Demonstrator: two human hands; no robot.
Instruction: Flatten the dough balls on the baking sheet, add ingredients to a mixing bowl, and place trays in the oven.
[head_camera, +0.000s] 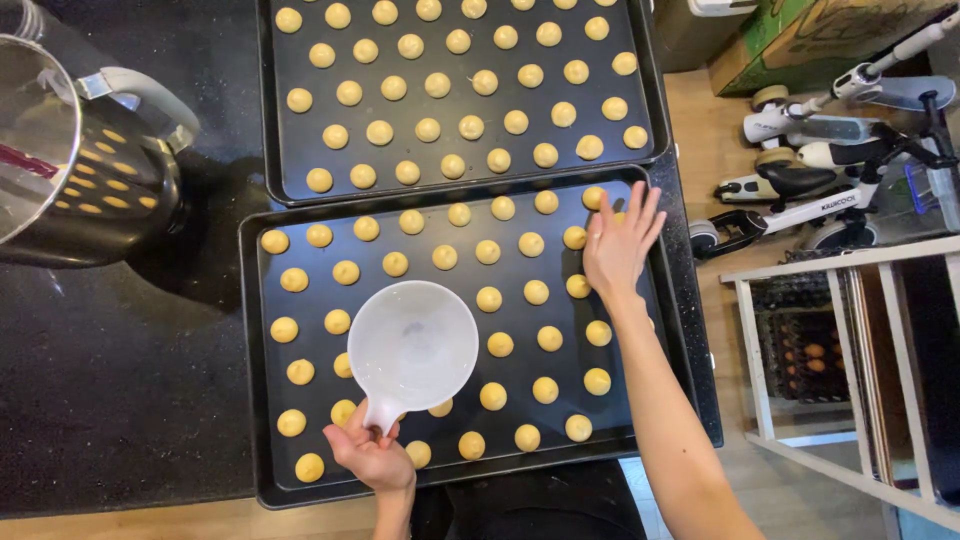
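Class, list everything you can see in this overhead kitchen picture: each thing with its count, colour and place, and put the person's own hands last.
Baking trays: two, black, on the dark counter; far tray, near tray.
Dough balls: many, pale yellow, in rows on both trays.
Small bowl with handle: one, white, held over the near tray.
Metal pot: one, shiny, left on the counter.
Counter: one, black.
Children's scooters and bike: several, white and black, on the floor at right.
Wooden rack: one, white, lower right.
Left hand: grips the bowl's handle.
Right hand: fingers spread, at the near tray's right side.
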